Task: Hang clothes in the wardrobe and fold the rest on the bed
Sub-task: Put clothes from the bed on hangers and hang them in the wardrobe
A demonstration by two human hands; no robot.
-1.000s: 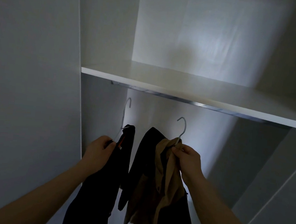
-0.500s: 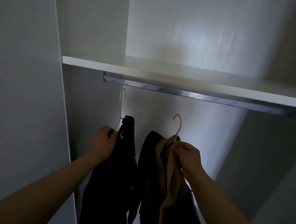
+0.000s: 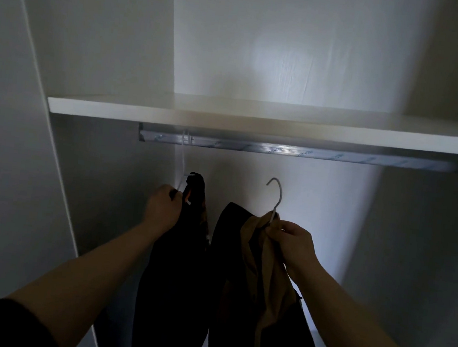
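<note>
Since cloth is limp and slides off anything it merely drapes over, the sensible hold on each load is the stiff wire of its hanger, right at the neck below the hook, and that is where both hands are. The left hand has its grip closed, fingers curled round the neck of the first hanger, from which a dark garment falls straight down. The thin white wire runs up to the rail close to its left end, just under the front edge of the shelf; blur makes it impossible to tell whether the hook is properly seated there. The right hand pinches the neck of the second hanger between thumb and fingertips, with bunched collar cloth caught in the same grip. That hook stands free in the air, well below the rail and toward its middle. It carries a tan garment and another dark garment, both hanging slack inside the wardrobe. I judge the loads light enough for one hand each, though the doubled one will be bulkier and more inclined to swing. The wire is probably slim and smooth, so a tilt could let a shoulder slip off; keeping it level as it rises seems wise. Holding by the fabric alone would give nothing firm to steer the hook with.
</note>
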